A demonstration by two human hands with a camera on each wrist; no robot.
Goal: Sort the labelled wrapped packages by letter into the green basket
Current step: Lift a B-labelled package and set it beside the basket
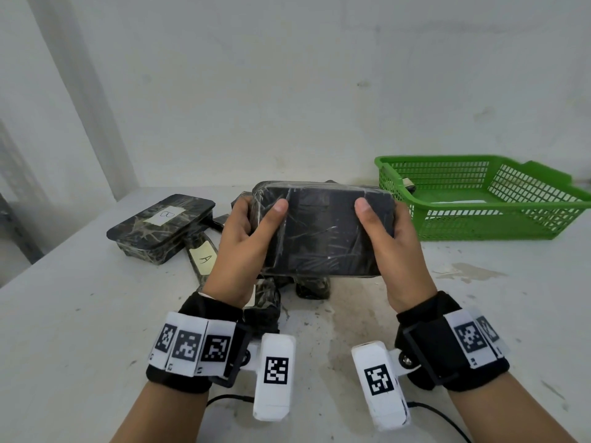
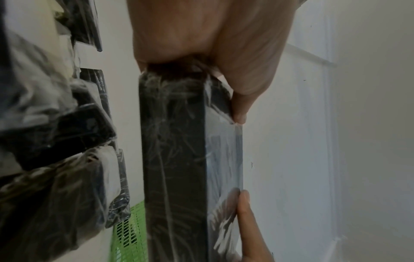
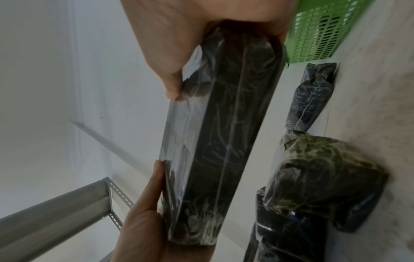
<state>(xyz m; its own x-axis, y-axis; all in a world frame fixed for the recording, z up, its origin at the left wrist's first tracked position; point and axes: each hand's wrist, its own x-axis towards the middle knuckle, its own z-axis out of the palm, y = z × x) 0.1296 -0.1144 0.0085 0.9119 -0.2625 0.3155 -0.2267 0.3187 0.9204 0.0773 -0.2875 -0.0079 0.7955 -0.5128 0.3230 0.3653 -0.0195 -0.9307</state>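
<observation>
Wrapped package [image 1: 323, 231] — black block under clear film — is held up off the table [image 1: 80, 314] at frame centre in the head view, broad face toward the camera, no label visible on that face. Left hand [image 1: 243, 247] grips its left end, right hand [image 1: 390, 247] its right end; each thumb lies across the near face, the other fingers curl round behind. Wrist views confirm it: left hand [image 2: 201, 35] and right hand [image 3: 190, 31] each clamp an end of the package [image 2: 174, 159] [image 3: 224, 133], seen edge-on.

Green basket [image 1: 486, 199] sits on the table at right of frame, well apart from the held package; something small and dark lies in its far left corner, too small to tell what.

Left of centre on the table: a flat wrapped package with a "B" label [image 1: 161, 227], and just beside it a narrow one with an "A" label [image 1: 203, 257], partly behind the left hand. More wrapped packages [image 1: 313, 287] lie under the held one — labels hidden. Grey metal shelf frame [image 3: 56, 218] shows lower left in the right wrist view.
</observation>
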